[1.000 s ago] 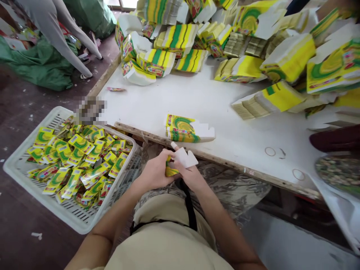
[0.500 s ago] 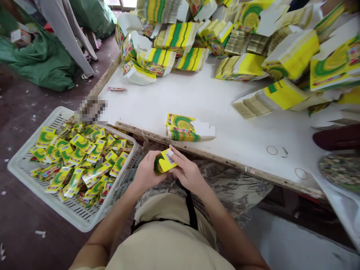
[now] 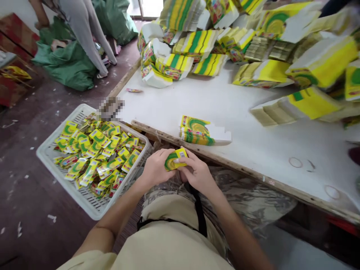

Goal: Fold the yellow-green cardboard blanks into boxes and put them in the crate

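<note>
Between my two hands is a small yellow and green cardboard box (image 3: 172,162) with a barcode at one end, held over my lap by the table edge. My left hand (image 3: 156,168) grips its left end. The fingers of my right hand (image 3: 195,170) close on the barcode end. Just beyond, a stack of flat printed cartons (image 3: 197,131) with white flaps lies at the table's front edge. To my left, a white plastic basket (image 3: 46,159) holds a heap of similar small yellow and green boxes (image 3: 98,157).
Bundles of flat yellow and green cartons (image 3: 174,66) are piled along the far side of the white table (image 3: 213,97). Rubber bands (image 3: 295,162) lie at the right. Another person (image 3: 81,30) stands beside green sacks (image 3: 63,67) at the far left.
My view has swung left, so the table and basket appear further right. The barcode end of the box stood up before; now it lies in line with the box, under my right fingers.
</note>
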The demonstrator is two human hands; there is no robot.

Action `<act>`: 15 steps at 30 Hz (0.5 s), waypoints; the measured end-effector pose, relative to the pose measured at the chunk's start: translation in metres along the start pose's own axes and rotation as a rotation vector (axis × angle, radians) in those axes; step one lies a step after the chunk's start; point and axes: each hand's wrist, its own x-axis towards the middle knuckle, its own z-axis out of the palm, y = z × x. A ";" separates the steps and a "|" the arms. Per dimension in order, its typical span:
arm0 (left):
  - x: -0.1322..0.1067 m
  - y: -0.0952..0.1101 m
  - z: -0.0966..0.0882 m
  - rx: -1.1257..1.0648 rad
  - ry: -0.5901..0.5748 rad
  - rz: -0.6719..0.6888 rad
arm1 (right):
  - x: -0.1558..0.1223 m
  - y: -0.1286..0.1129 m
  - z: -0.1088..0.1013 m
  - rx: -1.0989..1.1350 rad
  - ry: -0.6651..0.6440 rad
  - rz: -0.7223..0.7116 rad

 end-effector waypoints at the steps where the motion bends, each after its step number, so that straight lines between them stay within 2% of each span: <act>1: -0.003 -0.006 -0.003 -0.005 0.015 -0.031 | 0.000 0.002 0.001 0.018 -0.003 -0.005; 3: -0.013 -0.027 -0.016 0.062 0.073 -0.159 | 0.004 0.008 -0.006 -0.007 0.041 -0.006; 4: -0.020 -0.040 -0.026 0.148 0.109 -0.258 | 0.008 0.012 -0.013 -0.065 0.103 0.000; 7: -0.044 -0.082 -0.058 0.477 0.201 -0.573 | 0.027 0.031 -0.039 -0.391 0.333 0.053; 8: -0.050 -0.093 -0.066 0.539 0.222 -0.630 | 0.033 0.038 -0.045 -0.503 0.356 0.079; 9: -0.055 -0.101 -0.070 0.562 0.237 -0.647 | 0.039 0.044 -0.050 -0.594 0.354 0.106; 11: -0.059 -0.109 -0.070 0.483 0.235 -0.576 | 0.049 0.053 -0.053 -0.703 0.310 0.156; 13: -0.055 -0.103 -0.059 0.304 0.192 -0.443 | 0.056 0.057 -0.052 -0.734 0.286 0.187; 15: -0.046 -0.088 -0.043 0.116 0.154 -0.349 | 0.058 0.056 -0.050 -0.728 0.301 0.203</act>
